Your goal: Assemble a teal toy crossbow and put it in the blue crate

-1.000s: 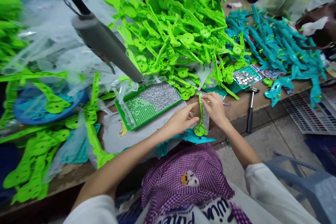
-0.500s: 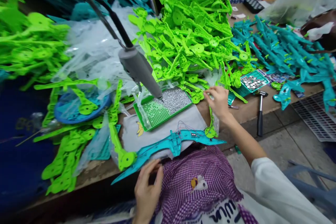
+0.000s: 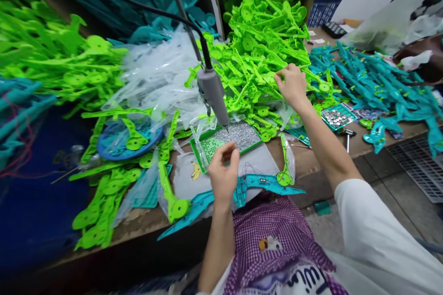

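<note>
My right hand point(image 3: 292, 85) reaches up into the big heap of bright green plastic parts point(image 3: 263, 50), its fingers curled and pinched on a green piece there. My left hand point(image 3: 223, 173) hovers with bent fingers over the teal plastic part point(image 3: 263, 184) that lies across the grey cloth at the bench edge; I cannot see anything in it. Just behind it sits a green tray of small silver screws point(image 3: 231, 140). A grey powered screwdriver point(image 3: 212, 94) hangs on a black cable with its tip over that tray. A single green part point(image 3: 285, 161) lies right of the cloth.
Teal parts point(image 3: 374, 78) are piled at the right, with a small tray of round metal discs point(image 3: 335, 116) and a hammer point(image 3: 347, 136). More green parts point(image 3: 114, 179), a blue dish point(image 3: 128, 140) and clear plastic bags point(image 3: 155, 73) cover the left. A blue crate point(image 3: 323, 7) stands behind.
My right hand has let the single green part lie and moved up into the green heap. My left hand rose from my lap to above the teal part. The view tilted upward.
</note>
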Available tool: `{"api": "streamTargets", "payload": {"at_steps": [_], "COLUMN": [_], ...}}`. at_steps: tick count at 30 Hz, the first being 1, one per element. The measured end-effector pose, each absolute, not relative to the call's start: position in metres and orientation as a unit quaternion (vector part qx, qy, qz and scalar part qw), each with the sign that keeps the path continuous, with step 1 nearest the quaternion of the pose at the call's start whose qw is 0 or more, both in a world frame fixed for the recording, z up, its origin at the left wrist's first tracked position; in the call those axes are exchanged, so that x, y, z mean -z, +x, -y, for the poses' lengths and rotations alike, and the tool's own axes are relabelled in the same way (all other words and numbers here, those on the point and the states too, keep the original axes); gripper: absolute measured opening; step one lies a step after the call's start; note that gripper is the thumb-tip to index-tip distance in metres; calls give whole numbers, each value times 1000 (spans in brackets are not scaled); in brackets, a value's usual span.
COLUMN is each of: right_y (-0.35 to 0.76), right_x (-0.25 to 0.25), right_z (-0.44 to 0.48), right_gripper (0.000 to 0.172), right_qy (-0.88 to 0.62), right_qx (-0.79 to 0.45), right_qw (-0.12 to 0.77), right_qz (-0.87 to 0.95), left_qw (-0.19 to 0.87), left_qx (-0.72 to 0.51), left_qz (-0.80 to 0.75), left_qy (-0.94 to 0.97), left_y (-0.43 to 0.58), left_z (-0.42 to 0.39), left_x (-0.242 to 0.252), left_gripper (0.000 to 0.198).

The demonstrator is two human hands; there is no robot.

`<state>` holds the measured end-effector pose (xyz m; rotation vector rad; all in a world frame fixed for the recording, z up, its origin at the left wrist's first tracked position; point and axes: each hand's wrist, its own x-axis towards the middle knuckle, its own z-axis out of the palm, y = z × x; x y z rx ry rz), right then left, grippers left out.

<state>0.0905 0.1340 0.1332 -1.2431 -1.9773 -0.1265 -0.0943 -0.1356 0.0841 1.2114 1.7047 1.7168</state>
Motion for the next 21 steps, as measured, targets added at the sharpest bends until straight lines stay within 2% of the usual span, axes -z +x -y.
{"api": "streamTargets", "payload": {"at_steps": [4, 7, 10, 13, 18, 21], "right_y": [88, 90, 89, 92, 110, 109], "right_x": [-131, -116, -102, -98, -91, -83], "right_z": [-70, -28, -13, 3, 58, 73], "right_gripper": [41, 33, 26, 22, 16, 18], "right_qy": [-449, -427, -408, -391, -403, -391], "right_qx": [2, -32, -49, -69, -168, -199], "right_qw": [411, 428, 413, 395, 441, 432], "right_qz": [794, 796, 813, 829, 784, 788], "left_qw": [187, 113, 10, -41, -65, -70], "left_qx": [-533, -465, -428, -379, -275, -291], "left_qz": [-654, -714, -730, -726, -744, -716], "left_qy": [503, 511, 533, 572, 605, 631], "left_y": [-121, -164, -206, -236, -260, -262], "left_z": [122, 117, 86, 32, -40, -70], "left_x": [-75, -72, -90, -117, -134, -131], "left_gripper": [24, 23, 24, 23, 32, 29]}}
